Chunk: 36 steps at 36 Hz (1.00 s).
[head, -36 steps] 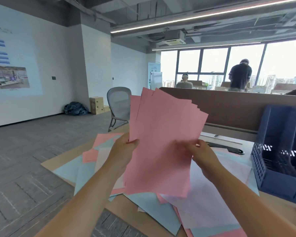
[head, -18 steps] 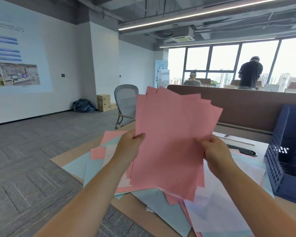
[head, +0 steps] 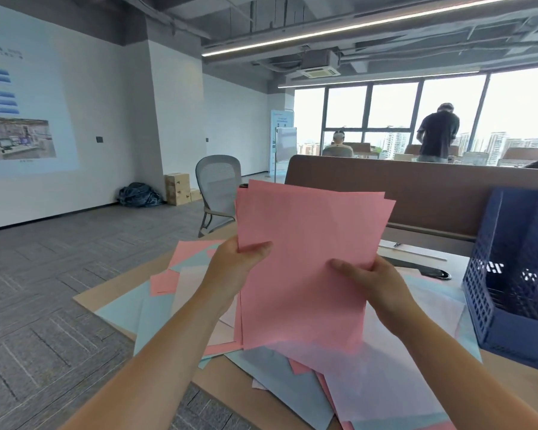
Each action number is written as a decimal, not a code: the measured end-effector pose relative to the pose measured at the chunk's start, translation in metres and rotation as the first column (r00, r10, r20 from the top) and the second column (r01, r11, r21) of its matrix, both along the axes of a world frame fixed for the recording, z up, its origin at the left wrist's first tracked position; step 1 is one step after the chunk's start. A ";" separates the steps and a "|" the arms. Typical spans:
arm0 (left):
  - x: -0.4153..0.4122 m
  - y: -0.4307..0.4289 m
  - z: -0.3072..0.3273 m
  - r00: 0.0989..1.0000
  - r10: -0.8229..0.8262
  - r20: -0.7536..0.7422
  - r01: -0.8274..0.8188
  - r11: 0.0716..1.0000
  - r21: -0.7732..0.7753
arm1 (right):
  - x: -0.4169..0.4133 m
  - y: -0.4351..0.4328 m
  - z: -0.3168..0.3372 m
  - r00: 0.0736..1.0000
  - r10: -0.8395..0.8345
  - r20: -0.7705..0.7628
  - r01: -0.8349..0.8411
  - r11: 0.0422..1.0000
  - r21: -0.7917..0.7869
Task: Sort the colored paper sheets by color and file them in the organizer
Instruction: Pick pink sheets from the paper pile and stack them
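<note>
Pink stack of paper sheets [head: 308, 274], held upright in front of me above the light wooden bench [head: 112, 293].
My left grip [head: 235, 270] pinches the stack's left edge, thumb on the front; my right grip [head: 375, 285] holds its right edge lower down, thumb across the face. Under it, loose pale blue, pink and white paper sheets [head: 156, 318] overlap on the bench. To my right stands the dark blue perforated plastic file organizer [head: 510, 274], apart from the stack.
</note>
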<state>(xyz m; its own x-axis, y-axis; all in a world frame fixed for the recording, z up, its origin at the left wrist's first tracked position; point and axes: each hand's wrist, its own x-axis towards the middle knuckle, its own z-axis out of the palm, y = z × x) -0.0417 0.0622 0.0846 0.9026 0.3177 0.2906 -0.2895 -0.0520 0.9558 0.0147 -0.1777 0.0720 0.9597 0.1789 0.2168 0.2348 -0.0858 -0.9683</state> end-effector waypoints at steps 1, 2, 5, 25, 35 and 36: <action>0.001 0.000 -0.001 1.000 0.006 -0.006 -0.006 1.000 0.004 | 0.002 -0.001 -0.003 1.000 -0.001 -0.009 0.001 1.000 -0.025; 0.001 0.000 -0.003 1.000 0.010 -0.016 -0.010 1.000 0.007 | 0.003 -0.001 -0.006 1.000 -0.002 -0.018 0.001 0.999 -0.041; 0.003 -0.002 -0.005 1.000 0.023 -0.014 -0.023 1.000 0.002 | 0.006 -0.002 -0.012 0.999 0.003 -0.039 -0.005 0.999 -0.049; 0.020 -0.007 0.015 0.998 0.009 0.069 -0.008 1.000 -0.013 | 0.008 -0.031 0.011 0.966 0.254 -0.053 -0.258 0.961 -0.103; 0.017 -0.010 -0.003 0.996 -0.078 -0.043 0.077 0.997 -0.032 | 0.013 -0.026 0.002 0.979 0.184 -0.090 -0.179 0.982 0.064; 0.016 -0.013 -0.003 0.997 -0.069 -0.035 0.067 0.995 -0.072 | 0.011 -0.024 0.002 0.982 0.174 -0.076 -0.168 0.983 0.070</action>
